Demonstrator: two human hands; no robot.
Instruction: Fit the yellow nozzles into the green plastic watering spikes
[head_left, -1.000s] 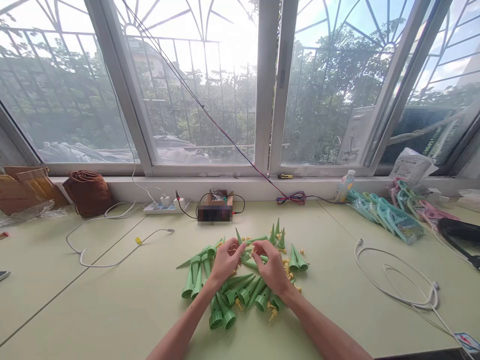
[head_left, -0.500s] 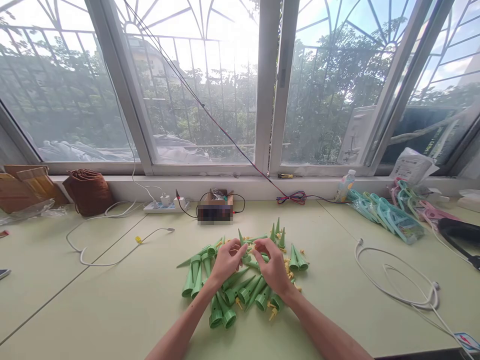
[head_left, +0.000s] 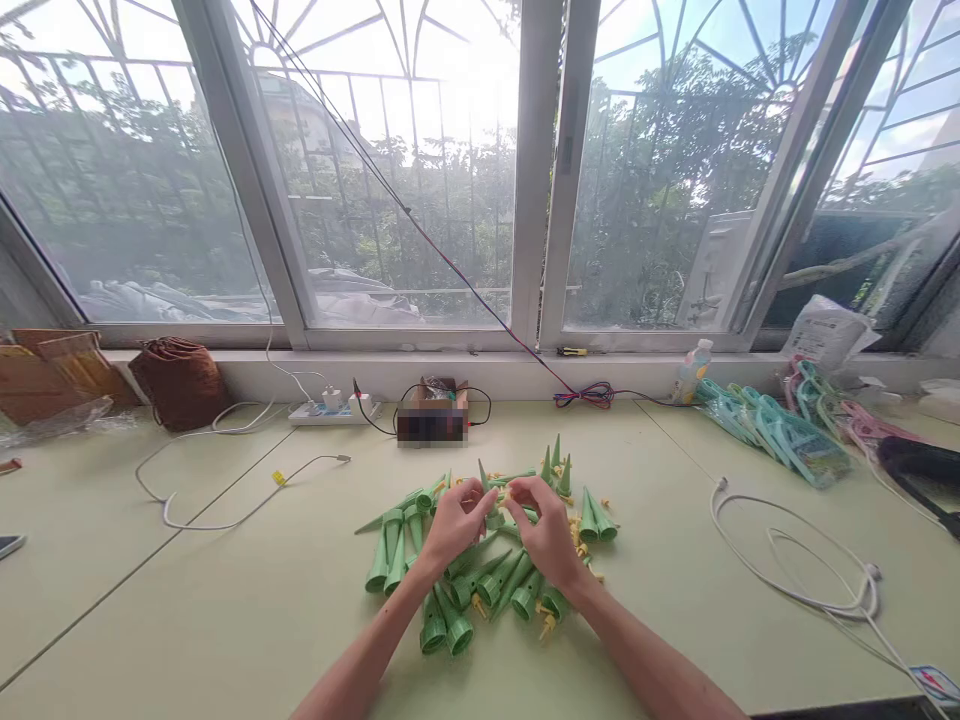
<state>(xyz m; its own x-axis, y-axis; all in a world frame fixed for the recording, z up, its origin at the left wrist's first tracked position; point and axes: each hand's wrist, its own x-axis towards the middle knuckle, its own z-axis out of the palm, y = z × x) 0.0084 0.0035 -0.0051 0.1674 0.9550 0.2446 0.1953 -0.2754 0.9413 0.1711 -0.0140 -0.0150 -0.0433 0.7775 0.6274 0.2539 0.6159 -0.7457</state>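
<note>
Fingers of the left hand [head_left: 454, 522] are closed around a green cone [head_left: 484, 474], its tip pointing up, while those of the right hand [head_left: 541, 518] pinch a small yellow piece [head_left: 505, 493], mostly hidden, just beside it. Reading the worktop [head_left: 247, 610] as a clock centred on the hands, I see more green cones [head_left: 457, 628] lying from six round to ten, some upright ones [head_left: 565, 473] near one, and loose yellow parts [head_left: 547, 626] around five. Well apart, a brown bag [head_left: 180, 385] sits towards ten and a bottle [head_left: 691, 372] towards two.
</note>
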